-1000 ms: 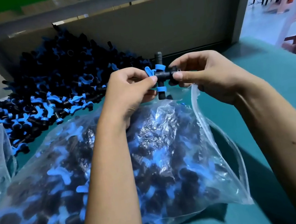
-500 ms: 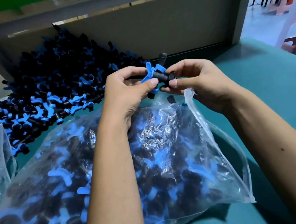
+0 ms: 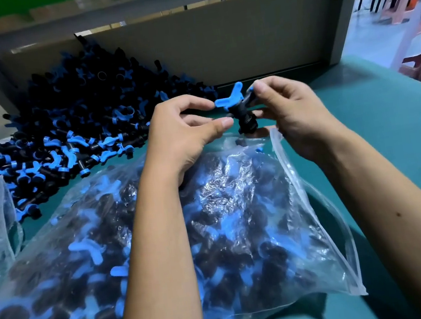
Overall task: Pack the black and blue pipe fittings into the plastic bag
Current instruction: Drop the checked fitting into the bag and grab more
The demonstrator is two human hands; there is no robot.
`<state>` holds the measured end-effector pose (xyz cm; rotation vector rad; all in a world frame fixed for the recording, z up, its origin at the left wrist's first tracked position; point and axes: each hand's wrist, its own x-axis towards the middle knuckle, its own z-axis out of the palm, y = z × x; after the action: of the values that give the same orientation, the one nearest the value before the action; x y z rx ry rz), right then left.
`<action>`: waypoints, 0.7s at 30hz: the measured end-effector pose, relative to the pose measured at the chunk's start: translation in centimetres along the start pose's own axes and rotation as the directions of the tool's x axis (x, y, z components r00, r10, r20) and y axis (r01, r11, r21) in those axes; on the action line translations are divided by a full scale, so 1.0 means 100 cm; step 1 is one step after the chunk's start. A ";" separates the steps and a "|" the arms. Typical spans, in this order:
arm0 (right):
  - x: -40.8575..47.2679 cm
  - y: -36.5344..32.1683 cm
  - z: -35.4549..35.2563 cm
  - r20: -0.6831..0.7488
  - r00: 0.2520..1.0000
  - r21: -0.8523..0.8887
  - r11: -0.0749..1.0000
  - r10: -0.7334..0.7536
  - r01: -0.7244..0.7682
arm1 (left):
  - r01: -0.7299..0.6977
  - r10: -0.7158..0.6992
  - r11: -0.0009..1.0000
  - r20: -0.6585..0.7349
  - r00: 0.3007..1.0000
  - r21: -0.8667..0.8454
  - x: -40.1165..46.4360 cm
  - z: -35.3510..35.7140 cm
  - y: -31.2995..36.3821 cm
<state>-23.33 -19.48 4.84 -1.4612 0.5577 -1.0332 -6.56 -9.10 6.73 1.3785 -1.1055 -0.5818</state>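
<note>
I pinch the fitting [image 3: 241, 113] at frame centre between both hands' fingers, left hand [image 3: 187, 133] and right hand [image 3: 294, 111], and should lower it squarely into the bag [image 3: 237, 209] mouth just below.

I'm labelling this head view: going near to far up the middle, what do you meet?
Plastic bag full of fittings → left hand and right hand holding one fitting → grey back panel.

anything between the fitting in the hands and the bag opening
Nothing visible does. The fitting, held by the left hand and right hand, hangs just above the plastic bag, whose mouth edge lies right below it.
</note>
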 end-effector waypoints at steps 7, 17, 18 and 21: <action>-0.004 -0.002 0.005 0.126 0.987 0.017 0.995 -0.101 0.099 | -0.074 0.074 0.997 -0.031 0.997 -0.005 0.001 0.009 0.004; 0.002 -0.004 -0.007 -0.108 0.988 -0.065 0.992 -0.114 0.108 | -0.067 0.060 0.997 -0.160 0.985 -0.034 0.003 0.007 0.007; 0.002 -0.004 -0.006 -0.073 0.985 -0.132 0.980 -0.158 0.148 | -0.065 0.052 0.997 -0.222 0.974 -0.051 0.003 0.011 0.008; -0.001 -0.007 -0.001 0.105 0.964 -0.327 0.907 -0.243 0.265 | -0.059 0.015 0.990 -0.327 0.945 -0.125 0.003 0.022 0.014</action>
<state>-23.62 -19.31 5.47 -1.9045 0.5269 -1.1280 -8.74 -10.18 7.83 1.2802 -0.8086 -0.3750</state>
